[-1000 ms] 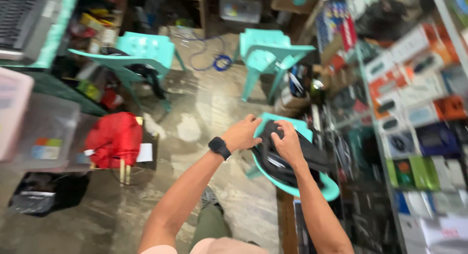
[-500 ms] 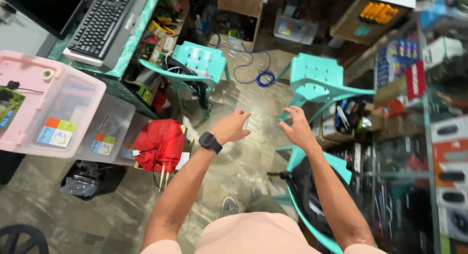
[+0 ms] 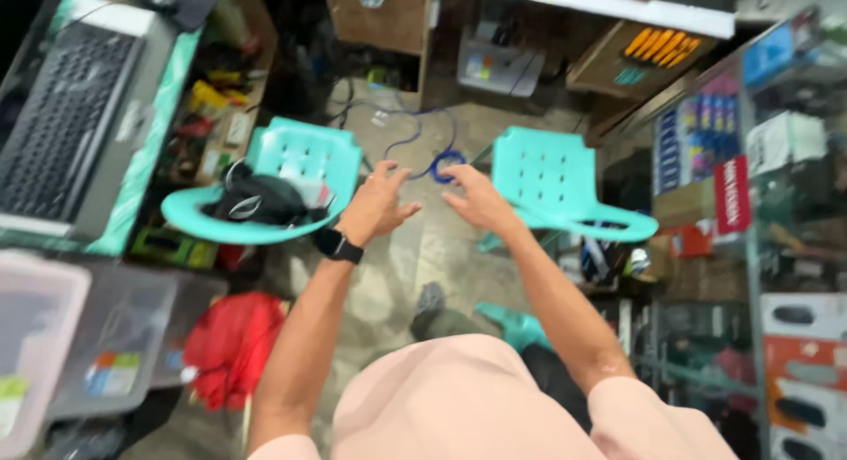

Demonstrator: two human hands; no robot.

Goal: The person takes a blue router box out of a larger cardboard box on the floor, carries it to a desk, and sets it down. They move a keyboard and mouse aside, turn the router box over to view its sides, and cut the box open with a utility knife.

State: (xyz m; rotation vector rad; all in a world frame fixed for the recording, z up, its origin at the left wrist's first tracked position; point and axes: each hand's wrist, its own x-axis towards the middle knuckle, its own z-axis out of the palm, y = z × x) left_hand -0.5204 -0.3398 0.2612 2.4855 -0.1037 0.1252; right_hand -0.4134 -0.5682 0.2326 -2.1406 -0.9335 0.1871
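My left hand is raised in front of me with fingers spread and nothing in it; a black watch sits on that wrist. My right hand hangs beside it, also empty with fingers apart. Both hover between two turquoise plastic chairs. The left chair carries a black bag on its seat. The right chair has a bare seat. Below my arms I see my pink shirt.
A keyboard rests on a green-edged desk at the left. Clear plastic bins and a red bag lie on the floor. A blue cable coil lies ahead. Shelves of boxed goods line the right.
Both hands left the black bag on the chair at my right and rose empty in front of me. The view swung forward and left toward the two chairs.
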